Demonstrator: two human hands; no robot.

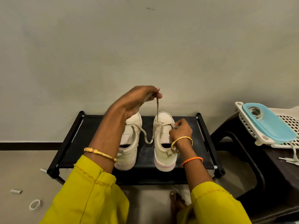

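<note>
Lacing in progress on the right shoe [163,152], which sits heel toward the person and toe toward the wall [145,46], on a black rack [90,126] with a matte fabric top and tube frame. The left hand [137,101] is raised above and beyond the toe, with thumb and fingertips pinched on the free end of the lace [157,109] and the other fingers curled. From that pinch the lace drops nearly straight down to the front eyelets, taut, its long axis close to vertical. The right hand [181,130] is the lower and nearer one. It rests on the outer side of the same shoe, fingers curled, pinching a short bit of lace at the eyelet row. Judgement: the next pull depends on that straight line from eyelet to raised left hand, while the right hand anchors the crossing. The lace is flat, woven, greyish and soft. The shoe upper is smooth, off-white and leather-like, over a thick pale rubbery sole. The left shoe [129,143] stands just beside it, parallel, and a slack loop [148,141] sags between the two. I cannot tell whether it is the same lace. Well apart to the right, a perforated plastic basket [288,123] with a light blue lid [271,125] sits on a dark stool [242,143]. A tape roll [35,204] lies on the floor.
</note>
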